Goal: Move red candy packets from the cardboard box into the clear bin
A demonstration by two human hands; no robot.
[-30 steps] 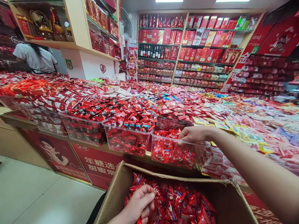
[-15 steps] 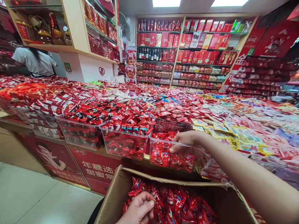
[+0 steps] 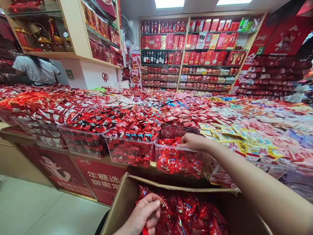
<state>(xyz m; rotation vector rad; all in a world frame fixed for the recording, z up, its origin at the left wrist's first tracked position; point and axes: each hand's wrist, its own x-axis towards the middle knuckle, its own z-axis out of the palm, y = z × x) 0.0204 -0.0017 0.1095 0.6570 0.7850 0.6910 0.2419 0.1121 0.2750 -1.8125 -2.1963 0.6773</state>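
An open cardboard box (image 3: 119,195) with red-wrapped candies (image 3: 187,209) inside stands at the bottom centre. Over its left part is my left hand (image 3: 148,210), fingers curled together; a bit of red shows under them, too small to name. My right hand (image 3: 193,142) reaches into a clear plastic bin (image 3: 179,148) on the counter front, which holds the same kind of red candies (image 3: 171,160). Its knuckles are bent and its fingertips point down, hidden, so what they hold cannot be made out.
Clear bins of red candies (image 3: 129,151) line the counter edge to the left. Yellow packets (image 3: 242,137) lie right of the bin. Shelves of boxes and bottles (image 3: 163,42) stand behind. At the far left is a person in a white shirt (image 3: 37,70).
My right hand has curled its fingers and shifted slightly up in the bin. My left hand has moved little; red now shows beneath its fingers. The view has turned slightly.
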